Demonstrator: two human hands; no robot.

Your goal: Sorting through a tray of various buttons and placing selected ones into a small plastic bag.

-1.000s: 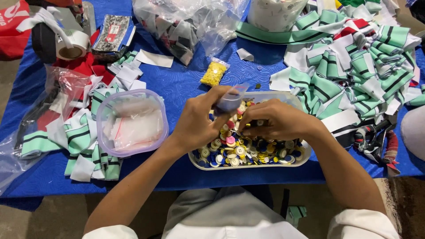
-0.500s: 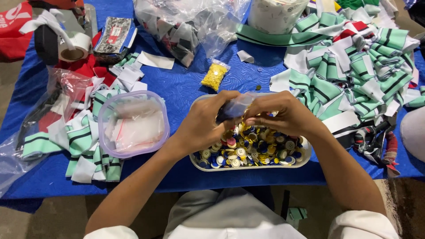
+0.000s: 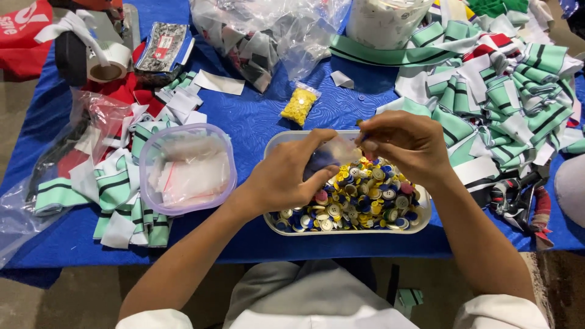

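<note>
Looking down at a blue table (image 3: 256,122), a small clear plastic bag (image 3: 332,155) is seen pinched between both hands near the centre of the frame, above an oval tray (image 3: 347,230) filled with mixed coloured buttons (image 3: 359,201). The left hand (image 3: 286,176) is closed around the bag's lower end, while the right hand (image 3: 405,143) is closed on its top edge with fingertips pinched. A round lidded tub (image 3: 186,167) sits at left, and striped green fabric pieces (image 3: 506,91) are piled at upper right.

blue-covered table (image 3: 256,122) on bare floor (image 3: 36,304)
</note>
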